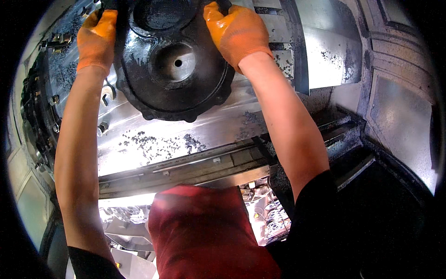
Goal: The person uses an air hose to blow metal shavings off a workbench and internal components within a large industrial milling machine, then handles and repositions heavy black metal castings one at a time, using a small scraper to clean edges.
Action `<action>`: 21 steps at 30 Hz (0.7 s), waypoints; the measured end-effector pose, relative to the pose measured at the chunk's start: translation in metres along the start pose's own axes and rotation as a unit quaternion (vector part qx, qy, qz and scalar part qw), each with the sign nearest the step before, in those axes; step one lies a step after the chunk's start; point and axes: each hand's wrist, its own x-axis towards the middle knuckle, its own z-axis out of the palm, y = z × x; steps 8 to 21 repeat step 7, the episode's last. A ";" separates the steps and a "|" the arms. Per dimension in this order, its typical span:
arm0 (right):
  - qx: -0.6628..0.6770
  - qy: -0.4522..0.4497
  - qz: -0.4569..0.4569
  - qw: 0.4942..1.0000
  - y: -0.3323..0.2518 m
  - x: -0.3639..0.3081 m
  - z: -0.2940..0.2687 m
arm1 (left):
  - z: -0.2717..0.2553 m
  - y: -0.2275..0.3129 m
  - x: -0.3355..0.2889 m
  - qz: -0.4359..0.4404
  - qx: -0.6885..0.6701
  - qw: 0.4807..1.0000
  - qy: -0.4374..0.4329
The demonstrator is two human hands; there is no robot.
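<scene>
A large black cast-metal housing (148,83) with a lobed round rim and a small hole in its dished middle is between my hands, above a shiny metal machine table (218,123). My left hand (96,39), in an orange glove, has its fingers curled round the housing's upper left side. Gripping the upper right edge is my right hand (239,35), gloved the same way. The housing's far end runs out of the top of the view. Whether it rests on the table or is lifted, I cannot tell. An open-end wrench (108,94) lies beside my left forearm.
Dark metal chips (160,146) are scattered over the table's near part. Bolts (55,99) and black fixture parts line the left edge. A metal ledge (186,173) crosses in front of my body. Machine enclosure walls (402,111) rise at the right, beside a dark stepped recess.
</scene>
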 end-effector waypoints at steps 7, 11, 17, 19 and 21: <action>-0.035 0.019 -0.014 0.999 0.005 0.003 0.014 | 0.019 0.025 -0.021 0.008 0.126 0.992 0.028; -0.035 0.019 -0.014 0.999 0.005 0.003 0.014 | 0.019 0.025 -0.021 0.008 0.126 0.992 0.028; -0.035 0.019 -0.014 0.999 0.005 0.003 0.014 | 0.019 0.025 -0.021 0.008 0.126 0.992 0.028; -0.035 0.019 -0.014 0.999 0.005 0.003 0.014 | 0.019 0.025 -0.021 0.008 0.126 0.992 0.028; -0.035 0.019 -0.014 0.999 0.005 0.003 0.014 | 0.019 0.025 -0.021 0.008 0.126 0.992 0.028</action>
